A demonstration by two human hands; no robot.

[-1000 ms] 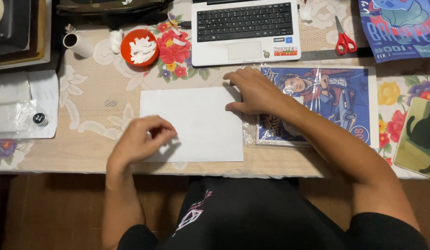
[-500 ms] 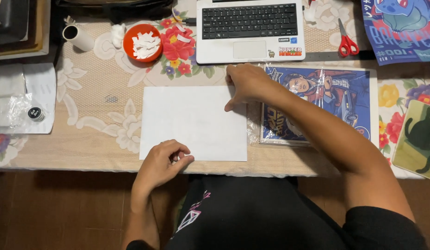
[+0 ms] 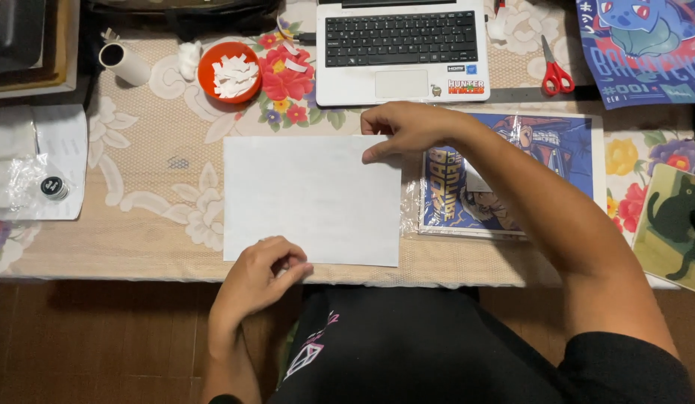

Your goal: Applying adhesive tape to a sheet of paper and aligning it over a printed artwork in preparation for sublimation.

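Observation:
A blank white sheet of paper lies flat on the flowered tablecloth in front of me. My left hand rests at the sheet's near edge, fingers curled and pinching the lower margin. My right hand presses its fingertips on the sheet's far right corner, holding it down. My right forearm crosses over a plastic-wrapped blue print beside the sheet.
A white laptop sits at the back. An orange bowl of white paper scraps, a paper roll and red scissors lie near it. Plastic sheets and a small black cap are at left; a cat card at right.
My left hand has slid from the sheet's left side down to its near edge. My right hand stays on the far right corner. The view has shifted slightly.

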